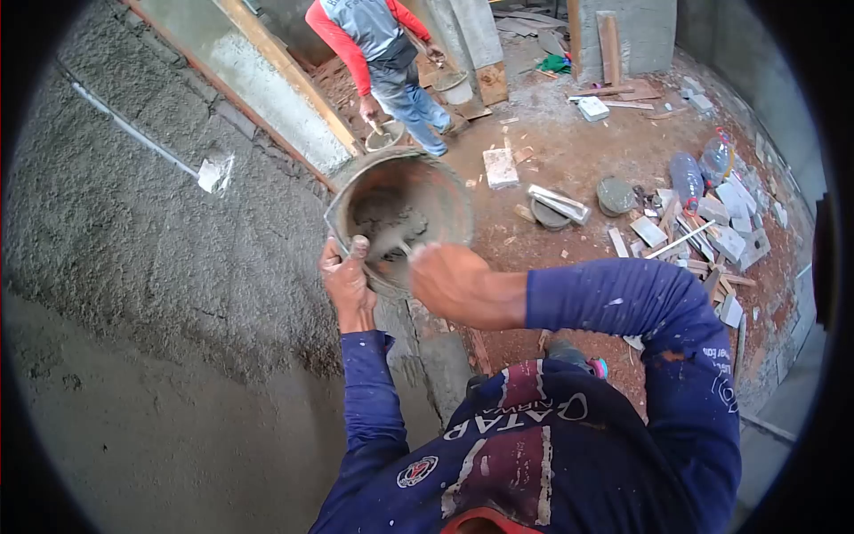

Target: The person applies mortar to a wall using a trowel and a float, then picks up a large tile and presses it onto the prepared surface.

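A mortar bucket is tilted toward me, showing wet grey mortar inside. My left hand grips its near left rim, with the thumb pointing up. My right hand is closed at the bucket's near side around the handle of a trowel. The trowel's blade lies in the mortar and is blurred; its handle is hidden by my fingers. Left of the bucket is a wall with rough grey plaster, smoother in its lower part.
Ahead, a person in red sleeves carries a bucket in each hand. On the dirt floor lie a white block, a lidded-looking round tub and a metal bar. Rubble and large plastic bottles are heaped at right.
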The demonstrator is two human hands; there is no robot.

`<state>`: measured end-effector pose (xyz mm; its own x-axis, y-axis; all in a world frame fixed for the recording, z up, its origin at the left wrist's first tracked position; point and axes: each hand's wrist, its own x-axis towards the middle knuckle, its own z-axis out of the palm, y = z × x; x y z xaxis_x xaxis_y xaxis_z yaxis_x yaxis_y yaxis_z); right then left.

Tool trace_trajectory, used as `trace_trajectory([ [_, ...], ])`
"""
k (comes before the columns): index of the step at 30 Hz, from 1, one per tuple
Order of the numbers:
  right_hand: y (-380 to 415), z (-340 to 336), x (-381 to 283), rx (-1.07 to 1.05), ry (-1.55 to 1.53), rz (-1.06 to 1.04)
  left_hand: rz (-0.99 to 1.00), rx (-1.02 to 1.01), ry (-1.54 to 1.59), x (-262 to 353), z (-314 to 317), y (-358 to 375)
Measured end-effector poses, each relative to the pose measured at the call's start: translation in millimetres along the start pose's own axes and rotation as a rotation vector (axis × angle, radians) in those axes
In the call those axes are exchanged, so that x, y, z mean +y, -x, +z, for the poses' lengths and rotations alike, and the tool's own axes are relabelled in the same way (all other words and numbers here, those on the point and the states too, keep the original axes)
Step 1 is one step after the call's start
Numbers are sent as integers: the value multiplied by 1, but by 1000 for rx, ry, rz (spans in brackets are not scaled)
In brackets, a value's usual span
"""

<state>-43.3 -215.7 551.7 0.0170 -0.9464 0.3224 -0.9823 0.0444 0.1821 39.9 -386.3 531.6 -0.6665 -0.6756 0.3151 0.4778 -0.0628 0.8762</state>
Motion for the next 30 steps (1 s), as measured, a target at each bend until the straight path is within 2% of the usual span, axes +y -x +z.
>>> trace_trajectory([
  [2,20,7,1,-280,-87,68,24,6,-53,-1,-6,0],
  [3,19,-2,10,-290,-77,70,54,16,-113,-3,-9,-1],
  [4,18,-16,23,-250,-141,176,42,39,-116,-7,-10,0],
  [5,16,-24,32,-203,-208,287,32,45,-110,-9,-7,1],
  [6,12,-22,33,-82,-54,322,13,34,-106,-10,-1,2],
  [7,23,-6,25,-96,-60,323,-9,26,-105,-12,2,4],
  [9,48,37,1,399,290,-42,35,-5,-104,-13,4,2],
  [10,49,32,-14,-114,-21,58,-1,27,-21,-11,4,2],
  [11,51,27,-9,-115,-21,49,-40,70,63,-10,1,4],
  [13,52,-17,15,-489,-281,304,-27,53,53,-16,-5,6],
  [15,52,-7,19,-452,-339,373,-31,-20,14,-25,-10,16],
  [17,64,40,15,99,102,221,-21,-33,4,-23,-5,19],
  [18,83,56,2,206,158,91,-18,-26,51,-15,0,16],
  [19,73,34,6,217,170,95,-11,-21,101,-11,4,11],
  [21,60,-7,6,-483,-295,432,-28,-27,135,-10,5,14],
  [22,53,-6,8,-497,-305,432,-47,-36,104,-7,10,19],
  [23,43,-4,16,-335,-228,458,-69,-49,70,-7,13,23],
  [24,39,-3,21,-165,-141,483,-4,-50,-41,-22,1,19],
  [25,45,1,14,-160,-141,486,-2,-54,-43,-27,-6,16],
  [27,55,4,-8,-219,-82,112,44,-32,20,-26,-9,4],
  [28,52,-2,-12,-404,-191,295,25,-32,80,-23,-10,6],
  [29,49,-7,-1,-402,-183,296,30,-35,85,-21,-8,6],
  [30,45,-11,16,-259,-154,296,19,-34,42,-19,-5,10],
])
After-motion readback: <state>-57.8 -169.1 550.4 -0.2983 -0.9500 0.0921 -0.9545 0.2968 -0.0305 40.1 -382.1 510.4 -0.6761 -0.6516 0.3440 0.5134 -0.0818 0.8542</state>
